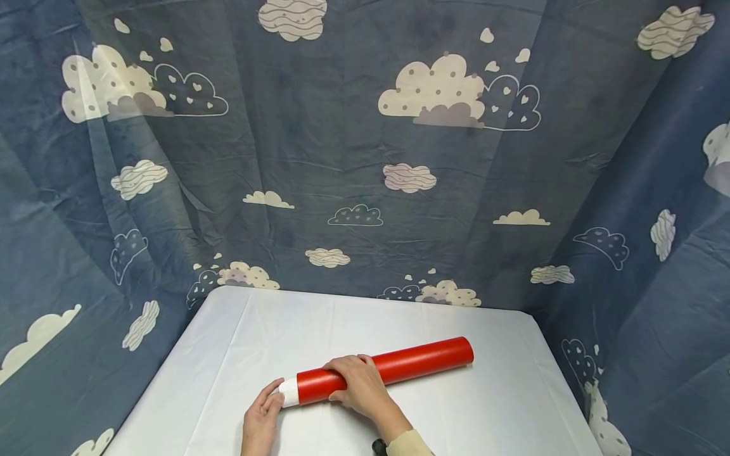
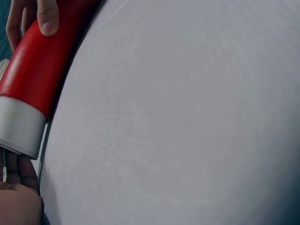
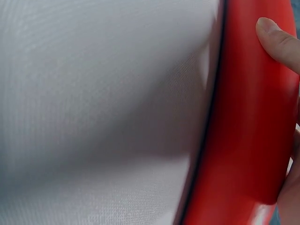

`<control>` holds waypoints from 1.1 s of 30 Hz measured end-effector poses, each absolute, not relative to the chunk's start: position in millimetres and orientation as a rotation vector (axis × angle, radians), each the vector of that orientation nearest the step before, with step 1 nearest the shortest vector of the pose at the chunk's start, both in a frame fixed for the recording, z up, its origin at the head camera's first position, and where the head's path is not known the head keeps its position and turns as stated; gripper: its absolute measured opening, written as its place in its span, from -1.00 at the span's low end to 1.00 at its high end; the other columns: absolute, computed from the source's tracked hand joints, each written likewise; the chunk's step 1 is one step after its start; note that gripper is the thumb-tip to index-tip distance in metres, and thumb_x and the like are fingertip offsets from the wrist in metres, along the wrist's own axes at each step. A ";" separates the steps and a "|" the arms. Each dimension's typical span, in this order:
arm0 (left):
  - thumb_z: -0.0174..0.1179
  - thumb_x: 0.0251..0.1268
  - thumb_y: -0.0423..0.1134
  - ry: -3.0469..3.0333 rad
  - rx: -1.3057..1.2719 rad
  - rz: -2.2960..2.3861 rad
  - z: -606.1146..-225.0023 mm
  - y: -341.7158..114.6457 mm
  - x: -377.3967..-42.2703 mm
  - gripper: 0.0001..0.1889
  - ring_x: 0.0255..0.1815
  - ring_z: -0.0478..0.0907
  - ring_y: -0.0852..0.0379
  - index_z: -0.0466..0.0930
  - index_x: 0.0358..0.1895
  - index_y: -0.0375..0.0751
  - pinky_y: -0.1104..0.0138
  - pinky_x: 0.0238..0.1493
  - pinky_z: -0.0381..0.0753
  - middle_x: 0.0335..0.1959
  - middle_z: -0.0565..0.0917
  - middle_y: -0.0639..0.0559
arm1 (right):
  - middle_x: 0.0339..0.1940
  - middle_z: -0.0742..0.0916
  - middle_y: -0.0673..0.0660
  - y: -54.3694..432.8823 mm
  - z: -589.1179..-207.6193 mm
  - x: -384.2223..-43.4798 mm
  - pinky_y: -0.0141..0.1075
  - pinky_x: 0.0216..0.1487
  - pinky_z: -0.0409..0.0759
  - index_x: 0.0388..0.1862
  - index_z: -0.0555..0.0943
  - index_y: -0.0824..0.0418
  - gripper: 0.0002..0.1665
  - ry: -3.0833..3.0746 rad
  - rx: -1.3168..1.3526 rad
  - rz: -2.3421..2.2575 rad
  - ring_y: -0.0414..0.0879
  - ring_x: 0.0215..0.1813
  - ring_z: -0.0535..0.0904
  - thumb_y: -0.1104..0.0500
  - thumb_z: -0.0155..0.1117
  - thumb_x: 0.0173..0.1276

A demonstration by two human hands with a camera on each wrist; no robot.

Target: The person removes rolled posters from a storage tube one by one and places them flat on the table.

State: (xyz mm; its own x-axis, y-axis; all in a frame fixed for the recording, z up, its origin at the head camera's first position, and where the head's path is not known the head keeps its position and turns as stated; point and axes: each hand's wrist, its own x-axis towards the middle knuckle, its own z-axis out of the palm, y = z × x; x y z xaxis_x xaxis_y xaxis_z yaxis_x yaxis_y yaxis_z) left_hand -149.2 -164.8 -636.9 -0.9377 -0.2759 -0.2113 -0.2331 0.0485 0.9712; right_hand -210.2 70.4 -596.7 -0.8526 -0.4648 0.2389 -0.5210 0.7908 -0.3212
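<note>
A long red tube (image 1: 422,363) lies slantwise across the white table, its right end farther back. From its left end sticks out a short length of white roll (image 1: 289,392); thin layered edges show at its rim in the left wrist view. My left hand (image 1: 262,415) holds the outer end of this white roll, thumb on the near side and fingers at the rim. Over the left half of the red tube my right hand (image 1: 359,386) grips from above, the thumb (image 3: 276,40) pressed along its surface. What lies inside the tube is hidden.
The table (image 1: 502,405) has a white cover and rounded far corners. Dark blue cloth (image 1: 342,152) printed with clouds hangs behind it and along both sides. A small black object (image 1: 379,447) sits by the right sleeve (image 1: 409,443).
</note>
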 end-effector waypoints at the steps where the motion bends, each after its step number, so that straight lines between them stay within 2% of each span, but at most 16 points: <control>1: 0.20 0.61 -0.17 -2.251 0.544 -2.075 -637.0 -164.7 -149.2 -0.56 -0.03 0.55 0.64 0.56 0.45 -0.17 0.68 0.01 0.43 0.17 0.81 -0.14 | 0.17 0.80 -0.23 70.8 -596.7 -210.3 0.00 0.42 0.48 0.22 0.68 -0.25 -0.31 -2.829 0.785 0.572 -0.19 0.28 0.66 -0.02 0.75 0.08; 33: 0.23 0.60 -0.14 -2.261 0.601 -2.070 -636.0 -165.0 -150.5 -0.53 -0.05 0.53 0.70 0.54 0.46 -0.18 0.71 -0.03 0.40 0.20 0.79 -0.17 | 0.13 0.82 -0.22 91.0 -593.4 -216.0 -0.02 0.39 0.50 0.19 0.71 -0.21 -0.33 -2.849 0.766 0.596 -0.18 0.27 0.68 -0.04 0.76 0.07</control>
